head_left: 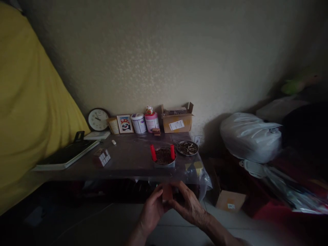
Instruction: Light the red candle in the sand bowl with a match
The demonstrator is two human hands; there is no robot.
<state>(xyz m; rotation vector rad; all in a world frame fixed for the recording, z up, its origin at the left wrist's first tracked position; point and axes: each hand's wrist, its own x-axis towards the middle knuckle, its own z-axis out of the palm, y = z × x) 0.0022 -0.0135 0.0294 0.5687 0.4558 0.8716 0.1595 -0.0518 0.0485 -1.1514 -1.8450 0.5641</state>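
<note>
My left hand (153, 208) and my right hand (188, 202) come together in front of the table's front edge. Between their fingers is a small reddish-brown box (167, 193), about matchbox size; fingers cover part of it, and no print can be read. Just beyond, on the table, stands a pot (164, 164) filled with dark, grainy material. Two red candles (153, 152) stick up from it, one at each side, the left one leaning slightly. A round metal plate (188, 153) to its right holds dark bits and pale thin sticks.
Along the wall stand a clock (98, 119), a panda picture (125, 123), two tubs (138, 123) and an open cardboard box (176, 123). A cube puzzle (102, 158) sits on the table's left half. Plastic sheeting (205, 177) hangs off the right corner; white bags (249, 136) are piled beyond.
</note>
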